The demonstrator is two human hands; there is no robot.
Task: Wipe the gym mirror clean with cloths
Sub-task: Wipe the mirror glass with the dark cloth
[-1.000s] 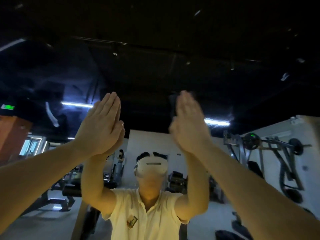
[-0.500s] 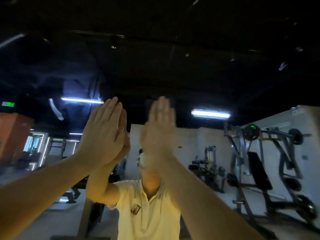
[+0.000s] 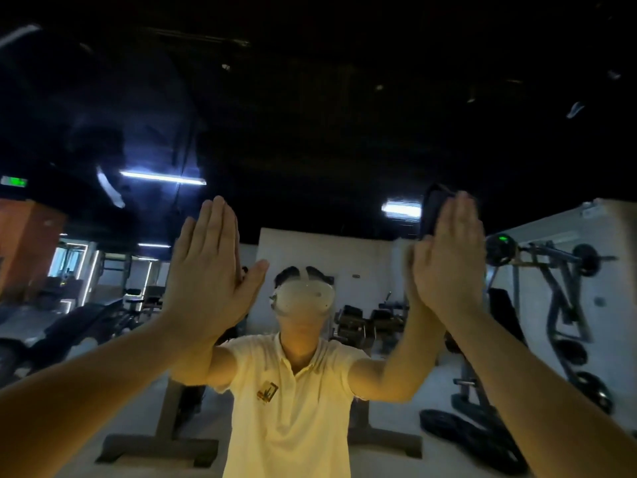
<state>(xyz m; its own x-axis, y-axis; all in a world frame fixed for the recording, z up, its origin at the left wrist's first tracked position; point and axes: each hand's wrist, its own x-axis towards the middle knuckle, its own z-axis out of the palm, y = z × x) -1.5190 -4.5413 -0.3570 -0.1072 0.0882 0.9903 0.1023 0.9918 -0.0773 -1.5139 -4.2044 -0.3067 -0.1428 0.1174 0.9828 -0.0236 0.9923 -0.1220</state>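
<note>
The shirt (image 3: 293, 426) in the lower middle of the frame is pale yellow and plain, apart from a small red and yellow badge (image 3: 267, 391). The headset (image 3: 303, 300) above it is white. Right of centre, the cloth (image 3: 432, 210) is black. The ceiling (image 3: 344, 98) across the top is black too, cut by blue-white strip lights (image 3: 162, 177). Whitish smears streak the mirror (image 3: 110, 189) at upper left. A sign (image 3: 13, 181) at the far left edge glows green, and the panel (image 3: 24, 243) below it is orange-brown. At right, the grey weight machine (image 3: 565, 305) carries black plates against a white wall (image 3: 613, 243).
</note>
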